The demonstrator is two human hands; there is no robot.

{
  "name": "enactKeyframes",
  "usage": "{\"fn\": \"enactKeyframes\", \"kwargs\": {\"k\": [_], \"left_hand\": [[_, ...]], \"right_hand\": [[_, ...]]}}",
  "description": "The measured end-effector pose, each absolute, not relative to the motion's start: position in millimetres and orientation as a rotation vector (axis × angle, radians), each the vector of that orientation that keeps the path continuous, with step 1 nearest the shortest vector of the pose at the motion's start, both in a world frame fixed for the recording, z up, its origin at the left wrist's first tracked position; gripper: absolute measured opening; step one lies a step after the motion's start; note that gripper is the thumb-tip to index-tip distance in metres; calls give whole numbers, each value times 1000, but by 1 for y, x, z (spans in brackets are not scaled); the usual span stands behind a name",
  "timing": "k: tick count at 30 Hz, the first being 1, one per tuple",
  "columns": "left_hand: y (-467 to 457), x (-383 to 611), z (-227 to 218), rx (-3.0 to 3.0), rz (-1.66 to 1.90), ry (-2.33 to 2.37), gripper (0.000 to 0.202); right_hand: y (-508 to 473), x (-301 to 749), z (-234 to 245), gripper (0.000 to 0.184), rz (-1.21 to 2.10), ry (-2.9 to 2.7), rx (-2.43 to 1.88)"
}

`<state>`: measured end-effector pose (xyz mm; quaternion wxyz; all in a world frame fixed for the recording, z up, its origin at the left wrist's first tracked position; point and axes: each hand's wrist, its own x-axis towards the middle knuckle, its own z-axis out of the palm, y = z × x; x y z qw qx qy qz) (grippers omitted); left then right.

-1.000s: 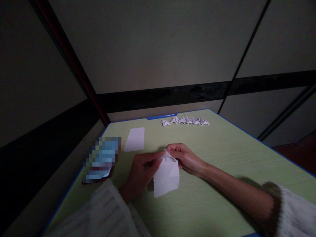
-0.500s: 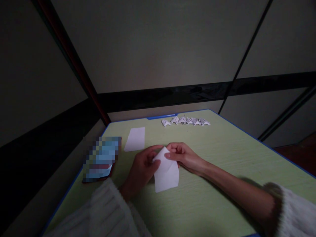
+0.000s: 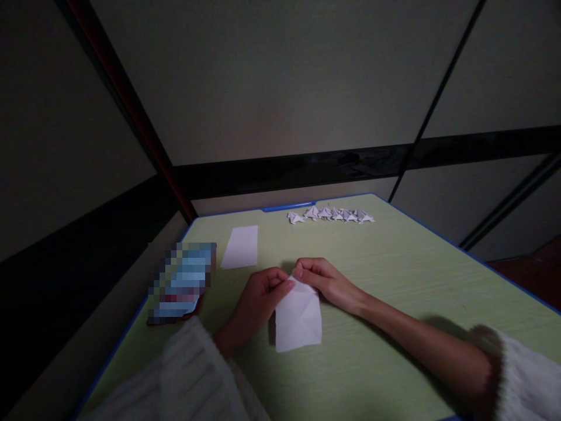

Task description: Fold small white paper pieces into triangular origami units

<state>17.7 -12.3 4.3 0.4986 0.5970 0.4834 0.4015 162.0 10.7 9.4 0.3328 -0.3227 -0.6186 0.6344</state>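
Note:
A white sheet of paper (image 3: pixel 298 321) with diagonal crease lines is pinched at its far edge between both hands, its loose end pointing toward me. My left hand (image 3: pixel 264 298) grips the upper left part, thumb on top and fingers curled behind. At the upper right, my right hand (image 3: pixel 326 282) closes thumb and fingers on the same paper, with the two hands' fingertips nearly meeting. The fingers behind the paper are partly hidden.
Another white paper (image 3: pixel 241 247) lies flat at the table's left. Beside it is a phone-like device (image 3: pixel 182 283) with a pixelated screen. Several small folded paper figures (image 3: pixel 336 214) stand in a row near the far edge of the green table (image 3: pixel 421 263), close to a wall panel (image 3: pixel 280 88).
The paper has come lower and flatter toward the table, and its creases show more. Both hands have shifted slightly down, their fingertips closer together at the paper's top.

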Motion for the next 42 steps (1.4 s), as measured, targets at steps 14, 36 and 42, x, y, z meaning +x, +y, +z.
{"fn": "enactKeyframes", "kwargs": {"k": [14, 36, 42], "left_hand": [[-11, 18, 4, 1444, 928, 1169, 26], [-9, 15, 9, 1415, 1059, 1350, 24], [-9, 11, 11, 1387, 1027, 1223, 19]], "right_hand": [[10, 163, 9, 26, 1429, -1774, -915], [16, 168, 6, 36, 1306, -1875, -1009], [14, 169, 7, 30, 1382, -1832, -911]]}}
